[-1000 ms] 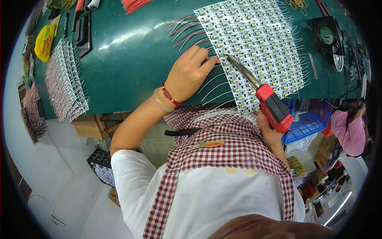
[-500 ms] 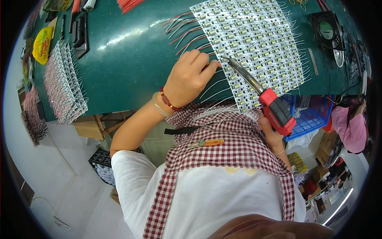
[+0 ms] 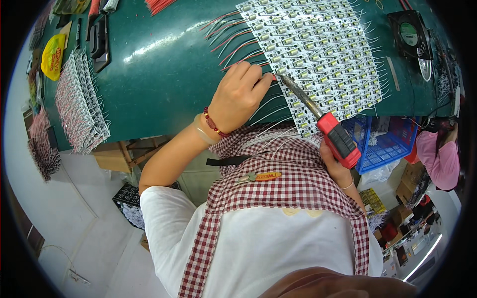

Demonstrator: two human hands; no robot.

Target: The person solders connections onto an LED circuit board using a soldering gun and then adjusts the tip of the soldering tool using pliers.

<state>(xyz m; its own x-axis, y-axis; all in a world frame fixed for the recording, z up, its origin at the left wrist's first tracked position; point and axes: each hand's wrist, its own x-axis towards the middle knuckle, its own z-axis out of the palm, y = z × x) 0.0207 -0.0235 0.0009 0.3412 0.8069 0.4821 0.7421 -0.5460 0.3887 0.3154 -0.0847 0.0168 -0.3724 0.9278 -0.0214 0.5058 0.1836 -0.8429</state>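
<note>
Left fingers (image 3: 261, 88) are pinching something red (image 3: 274, 77) at the board sheet (image 3: 323, 59) — right hand (image 3: 335, 163) is gripping a soldering iron (image 3: 328, 124), tip sitting close.

We cannot make out the small red piece (image 3: 274, 77) at the fingertips of the left hand (image 3: 238, 94), whose curled fingers hide most of it. The tip of the soldering iron (image 3: 313, 104) is too small for us to tell whether it touches the board sheet (image 3: 323, 59). The iron's handle covers much of the right hand (image 3: 336, 161). The upper edge cuts off our view of the board sheet and the red wire bundle (image 3: 160, 5). The dark rim crops the pink-clad person (image 3: 439, 159), and the tabletop hides part of the blue crate (image 3: 385, 154).
</note>
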